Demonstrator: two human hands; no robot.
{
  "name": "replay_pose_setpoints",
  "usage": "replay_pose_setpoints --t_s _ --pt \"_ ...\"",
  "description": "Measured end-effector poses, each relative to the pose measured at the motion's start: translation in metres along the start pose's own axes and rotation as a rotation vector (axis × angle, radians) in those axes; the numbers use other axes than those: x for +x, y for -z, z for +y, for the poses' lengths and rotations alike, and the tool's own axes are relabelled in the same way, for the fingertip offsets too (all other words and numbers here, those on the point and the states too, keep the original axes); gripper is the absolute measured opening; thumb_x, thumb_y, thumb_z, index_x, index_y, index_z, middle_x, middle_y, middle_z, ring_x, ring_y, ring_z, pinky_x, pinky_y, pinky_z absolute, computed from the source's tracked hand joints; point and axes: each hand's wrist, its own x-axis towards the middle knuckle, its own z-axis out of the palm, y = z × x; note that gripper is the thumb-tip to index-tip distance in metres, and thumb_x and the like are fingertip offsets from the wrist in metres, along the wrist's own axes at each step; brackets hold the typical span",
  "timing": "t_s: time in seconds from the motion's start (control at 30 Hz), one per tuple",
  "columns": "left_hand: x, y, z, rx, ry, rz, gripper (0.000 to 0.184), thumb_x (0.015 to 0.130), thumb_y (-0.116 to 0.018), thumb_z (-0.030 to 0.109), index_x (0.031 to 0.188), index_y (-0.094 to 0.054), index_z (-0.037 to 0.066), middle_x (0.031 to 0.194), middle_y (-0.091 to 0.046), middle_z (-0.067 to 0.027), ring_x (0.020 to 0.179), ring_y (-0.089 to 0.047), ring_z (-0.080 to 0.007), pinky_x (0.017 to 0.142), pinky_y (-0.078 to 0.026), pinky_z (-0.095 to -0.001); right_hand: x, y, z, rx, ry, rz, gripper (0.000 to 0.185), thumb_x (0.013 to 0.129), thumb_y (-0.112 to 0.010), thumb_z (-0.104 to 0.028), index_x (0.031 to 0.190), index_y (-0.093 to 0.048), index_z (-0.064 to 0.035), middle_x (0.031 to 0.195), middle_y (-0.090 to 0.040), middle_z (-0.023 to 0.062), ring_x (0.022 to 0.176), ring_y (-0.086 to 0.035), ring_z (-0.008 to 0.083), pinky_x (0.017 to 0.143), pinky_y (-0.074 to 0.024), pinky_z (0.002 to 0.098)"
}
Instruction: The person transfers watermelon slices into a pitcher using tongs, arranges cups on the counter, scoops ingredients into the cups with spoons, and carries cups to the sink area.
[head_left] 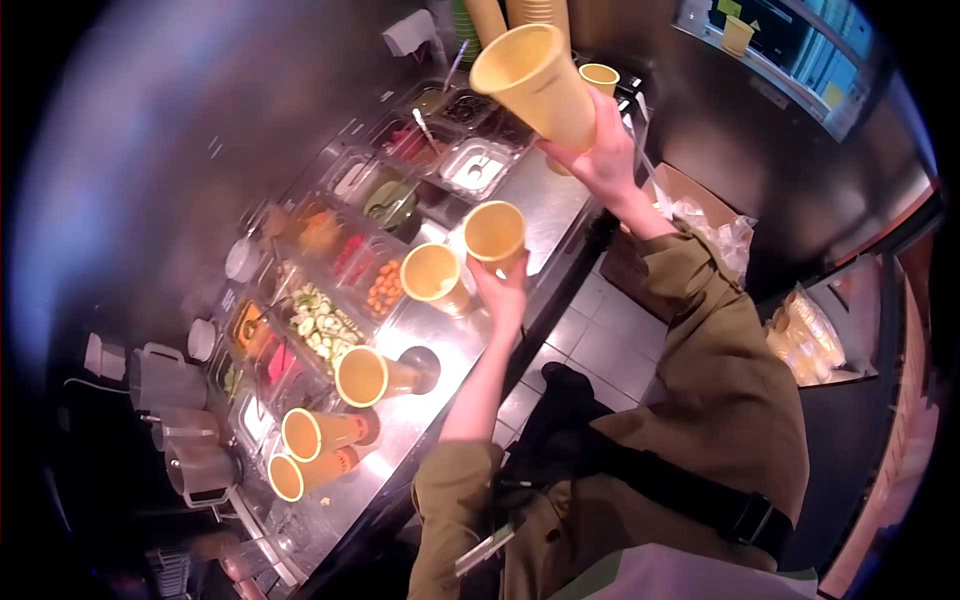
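My right hand (603, 158) is wrapped round a yellow paper cup (548, 95), raised at the far end of the counter and tilted with its mouth to the upper left. Lower down, my left hand (503, 295) grips a second yellow paper cup (496, 240) over the counter's front edge. Close beside that cup stands another paper cup (435, 280). Further along the steel counter (405, 425) are a single cup (368, 378) and a pair, one cup (320, 433) next to the other cup (300, 475). The raised cup's inside looks bare where it shows.
Clear tubs of toppings line the counter's back, including white chopped pieces (322, 325), orange balls (386, 288) and a lidded tub (475, 170). Plastic jugs (168, 375) stand at lower left. Stacked cups (538, 12) rise at the far end. A cardboard box (668, 185) with plastic bags sits right.
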Motion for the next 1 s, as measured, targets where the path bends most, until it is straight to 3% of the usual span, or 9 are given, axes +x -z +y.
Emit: replay_pose_setpoints --t_s 0.17,0.33,0.37,0.43,0.5,0.67,0.77,0.87,1.0 --pt "0.050 -0.055 -0.051 0.071 -0.058 0.119 0.079 0.063 -0.072 0.014 0.126 -0.026 -0.002 0.121 -0.039 -0.0218 0.112 -0.040 -0.0301 0.095 -0.030 -0.0359 -0.083 -0.004 0.059 0.444 -0.316 -0.292 0.068 0.065 -0.072 -0.024 0.118 -0.036 -0.0001 0.105 -0.050 0.0113 0.097 -0.050 0.0192 0.082 -0.0406 0.0320" --pt "-0.024 -0.069 0.014 0.064 -0.095 -0.032 0.092 0.070 -0.067 0.017 0.135 -0.005 -0.001 0.139 -0.004 -0.0219 0.131 -0.006 -0.0292 0.105 -0.008 -0.0408 -0.114 0.007 0.072 0.538 -0.418 -0.474 0.080 0.060 -0.076 -0.028 0.121 -0.034 0.0012 0.112 -0.047 0.0186 0.101 -0.051 0.0323 0.083 -0.0426 0.0368" --pt "-0.018 -0.091 0.075 -0.194 -0.280 -0.059 0.087 0.070 -0.068 0.017 0.133 -0.010 0.000 0.136 -0.018 -0.0205 0.127 -0.020 -0.0277 0.102 -0.019 -0.0396 -0.115 0.011 0.071 0.470 -0.324 -0.539 0.082 0.059 -0.076 -0.028 0.122 -0.033 0.0019 0.113 -0.047 0.0191 0.101 -0.051 0.0333 0.085 -0.0421 0.0375" --pt "-0.009 -0.103 0.064 -0.256 -0.028 0.019 0.075 0.069 -0.070 0.015 0.125 -0.023 0.000 0.119 -0.035 -0.0144 0.108 -0.038 -0.0221 0.090 -0.033 -0.0349 -0.125 0.007 0.081 0.533 -0.116 -0.584 0.090 0.057 -0.076 -0.030 0.126 -0.028 0.0028 0.118 -0.041 0.0219 0.109 -0.043 0.0370 0.092 -0.0354 0.0396" --pt "-0.001 -0.095 0.051 -0.277 0.171 0.059 0.066 0.067 -0.071 0.018 0.117 -0.033 -0.001 0.107 -0.046 -0.0121 0.094 -0.049 -0.0200 0.082 -0.041 -0.0326 -0.095 0.019 0.121 0.614 -0.330 -0.764 0.094 0.058 -0.075 -0.027 0.130 -0.021 0.0040 0.126 -0.032 0.0216 0.120 -0.031 0.0330 0.100 -0.0254 0.0384" --pt "-0.056 -0.018 0.043 -0.309 0.355 0.058 0.074 0.062 -0.073 0.026 0.118 -0.033 -0.002 0.108 -0.046 -0.0146 0.094 -0.049 -0.0232 0.082 -0.042 -0.0346 -0.095 -0.098 0.257 0.233 -0.538 -0.233 0.102 0.057 -0.076 -0.030 0.132 -0.012 -0.0021 0.130 -0.020 0.0191 0.122 -0.019 0.0251 0.104 -0.0142 0.0384" --pt "-0.099 0.026 0.059 -0.396 0.300 0.091 0.080 0.060 -0.075 0.031 0.119 -0.033 -0.002 0.108 -0.046 -0.0160 0.094 -0.050 -0.0250 0.081 -0.042 -0.0358 -0.076 -0.143 0.254 0.547 -0.535 -0.132 0.079 0.060 -0.074 -0.004 0.123 -0.027 -0.0030 0.113 -0.044 0.0160 0.095 -0.050 0.0255 0.078 -0.0468 0.0372" --pt "-0.125 0.082 0.090 -0.507 0.104 0.083 0.085 0.057 -0.076 0.036 0.119 -0.033 -0.002 0.108 -0.046 -0.0175 0.095 -0.050 -0.0269 0.081 -0.043 -0.0370 -0.079 -0.133 0.289 -0.078 -0.143 -0.063 0.056 0.068 -0.070 -0.012 0.115 -0.042 0.0001 0.102 -0.054 0.0177 0.079 -0.057 0.0277 0.075 -0.0490 0.0358" --pt "-0.142 0.149 0.130 -0.567 -0.258 0.030 0.093 0.053 -0.078 0.043 0.120 -0.033 -0.003 0.109 -0.046 -0.0195 0.095 -0.051 -0.0295 0.080 -0.044 -0.0386 -0.018 -0.085 0.240 0.545 -0.113 -0.062 0.045 0.073 -0.066 -0.013 0.111 -0.047 0.0017 0.107 -0.053 0.0168 0.088 -0.056 0.0265 0.077 -0.0476 0.0351"
